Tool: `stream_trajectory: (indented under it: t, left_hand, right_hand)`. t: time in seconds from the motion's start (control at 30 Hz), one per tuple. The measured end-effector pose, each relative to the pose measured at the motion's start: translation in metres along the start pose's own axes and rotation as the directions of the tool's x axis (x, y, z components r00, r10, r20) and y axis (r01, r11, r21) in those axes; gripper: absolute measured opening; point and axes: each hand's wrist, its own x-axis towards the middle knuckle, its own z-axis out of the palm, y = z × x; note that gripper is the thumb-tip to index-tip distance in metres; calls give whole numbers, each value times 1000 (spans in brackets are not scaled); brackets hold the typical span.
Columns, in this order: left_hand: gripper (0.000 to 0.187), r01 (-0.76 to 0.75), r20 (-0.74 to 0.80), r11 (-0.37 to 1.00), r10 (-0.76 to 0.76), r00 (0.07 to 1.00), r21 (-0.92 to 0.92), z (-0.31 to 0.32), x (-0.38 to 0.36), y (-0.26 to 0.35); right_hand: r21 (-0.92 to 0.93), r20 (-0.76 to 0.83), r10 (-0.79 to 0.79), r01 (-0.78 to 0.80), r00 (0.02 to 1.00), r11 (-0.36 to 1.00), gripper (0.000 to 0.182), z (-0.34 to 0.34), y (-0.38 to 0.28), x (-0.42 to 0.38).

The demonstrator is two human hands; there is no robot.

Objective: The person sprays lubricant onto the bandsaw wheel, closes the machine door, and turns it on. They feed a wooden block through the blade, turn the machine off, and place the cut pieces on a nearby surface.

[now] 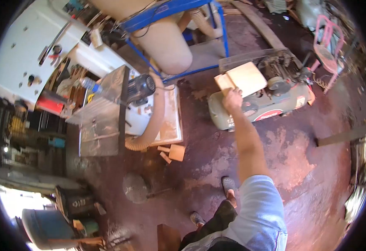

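My right arm stretches forward, and my right hand (233, 99) has its fingers closed at the near edge of pale wooden boards (248, 79). These boards rest on top of a grey air compressor (221, 112) with a red label on its tank. Two pieces seem to overlap there, a smaller one on the left against a larger one. At the bottom edge, near my legs, a brown wooden block (168, 237) shows in part; what supports it is hidden. My left hand is out of view.
Left of centre stands a machine with a motor (141, 88) and a flexible hose (155, 119). Wood offcuts (176, 152) lie on the floor beside it. A blue-framed dust collector (170, 50) is behind. At right are a pink chair (327, 54) and a beam (344, 136).
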Motion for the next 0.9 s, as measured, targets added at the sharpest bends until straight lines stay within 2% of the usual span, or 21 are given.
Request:
stream_trajectory:
  t: [0.07, 0.17, 0.2, 0.23, 0.27, 0.3, 0.33, 0.37, 0.4, 0.47, 0.5, 0.53, 0.57, 0.6, 0.63, 0.67, 0.7, 0.73, 0.8, 0.87, 0.9]
  left_hand:
    - [50, 88, -12, 996, -89, 996, -28, 8, -28, -29]
    - [51, 230, -41, 969, -234, 971, -88, 37, -75, -85]
    - [51, 278, -48, 954, -285, 957, -116, 49, -91, -101]
    - [51, 318, -58, 938, -329, 943, -138, 61, -106, -116]
    - [51, 346, -69, 925, -360, 930, -158, 74, -114, -134]
    - [51, 367, -79, 908, -388, 918, -201, 84, -126, -147]
    - [51, 383, -88, 891, -414, 906, -244, 92, -135, -156]
    - [50, 371, -94, 868, -421, 902, -331, 83, -144, -155]
    - [49, 351, -108, 841, -428, 897, -412, 75, -149, -158]
    - [49, 302, -177, 780, -461, 869, -548, 74, -142, -180]
    - [49, 279, -221, 748, -491, 843, -602, 83, -138, -193]
    - [51, 228, -213, 709, -476, 853, -667, 75, -135, -205]
    - [53, 177, -212, 661, -464, 860, -730, 67, -126, -222]
    - [57, 78, -267, 634, -430, 863, -770, 98, -106, -253]
    - [61, 223, -189, 710, -451, 872, -668, 64, -96, -250]
    - [62, 94, -160, 503, -437, 885, -859, 30, -92, -256]
    - [61, 35, -253, 524, -468, 847, -851, 11, -77, -259]
    - [62, 18, -261, 525, -454, 852, -851, -19, -61, -262]
    - [63, -65, -278, 469, -402, 872, -881, -47, -49, -272]
    - [64, -208, -325, 336, -343, 881, -919, -64, -15, -285]
    - [65, -233, -361, 380, -314, 878, -895, -83, -2, -287]
  right_hand:
    - [-29, -149, -89, 85, 985, 996, 64, 33, 8, 8]
    - [177, -278, -136, 190, 951, 966, 74, 13, -5, -71]
    - [132, -373, -121, 182, 920, 974, 73, 53, -1, -98]
    - [177, -396, -209, 298, 894, 938, 72, 73, 10, -139]
    - [277, -237, -224, 287, 945, 917, 75, 81, 12, -190]
    - [259, 58, -132, 113, 990, 959, 79, 95, 11, -243]
    - [161, 269, -163, 123, 949, 979, 81, 147, 34, -304]
    - [-21, 414, -231, 263, 881, 965, 87, 193, 47, -368]
    - [60, 585, -389, 441, 711, 896, 76, 205, 37, -429]
    - [411, 774, -605, 578, 186, 705, 58, 227, 15, -549]
    - [422, 776, -630, 711, 37, 562, 59, 193, -28, -605]
    - [684, 590, -802, 586, -93, 435, 66, 217, -42, -660]
    - [621, 751, -626, 548, -210, 560, 73, 171, -107, -693]
    - [578, 801, -501, 639, -327, 508, 77, 129, -172, -722]
    - [699, 660, -647, 627, -381, 344, 79, 190, -176, -766]
    - [695, 702, -603, 550, -380, 463, 81, 139, -238, -786]
    - [728, 682, -661, 375, -312, 574, 89, 109, -282, -805]
    - [765, 644, -685, 286, -342, 577, 102, 137, -299, -820]
    - [626, 739, -612, -48, -281, 778, 109, 108, -349, -840]
    - [568, 692, -674, -381, -259, 730, 105, 55, -408, -855]
    - [512, 672, -702, -538, -235, 670, 103, 44, -429, -860]
